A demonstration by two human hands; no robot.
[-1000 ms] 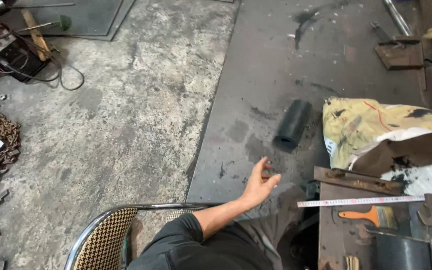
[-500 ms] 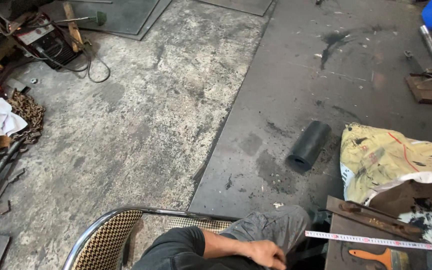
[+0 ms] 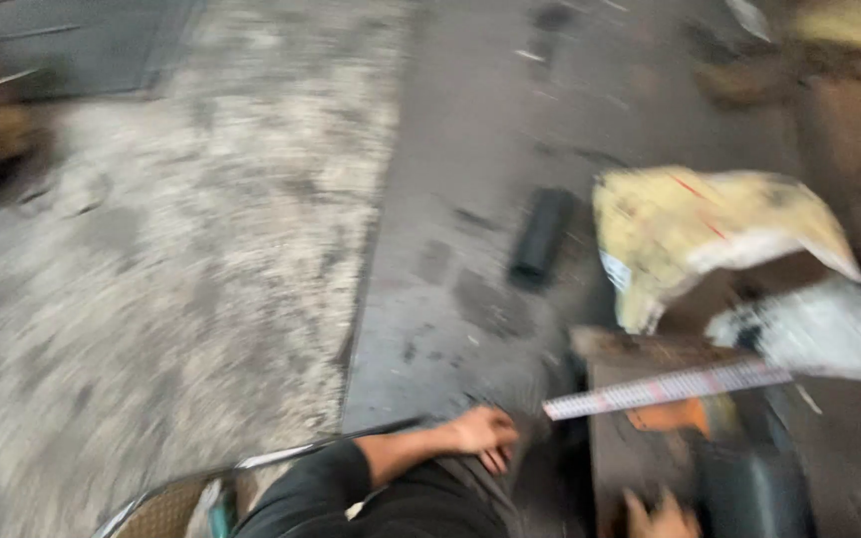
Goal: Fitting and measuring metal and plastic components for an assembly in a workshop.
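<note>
**Both hands low beside the workbench, tape rule just right of the left hand**

The frame is motion-blurred, so fine detail is lost. The left hand (image 3: 485,435) rests on the person's knee at the near edge, palm down, fingers loosely together and curled over, gripping nothing. The right hand (image 3: 662,516) shows only as fingertips at the bottom edge, on or just above the dark workbench (image 3: 640,463); whether those fingers are spread or closed on anything cannot be told.

Nearest the left hand is a steel tape rule (image 3: 665,390), lying slantwise across the bench's far edge with its free end jutting left toward the knee. It looks thin, light and springy: likely to flex and slide if pinched at the tip, steadier if taken flat between thumb and fingers near where it lies on the bench. An orange-handled tool (image 3: 675,415) lies just under it.

Farther off, a black cylinder (image 3: 542,236) lies on the grey floor plate (image 3: 450,199), and a torn yellow sack (image 3: 710,234) slumps to its right. A chair's metal rim (image 3: 281,458) curves at near left.
</note>
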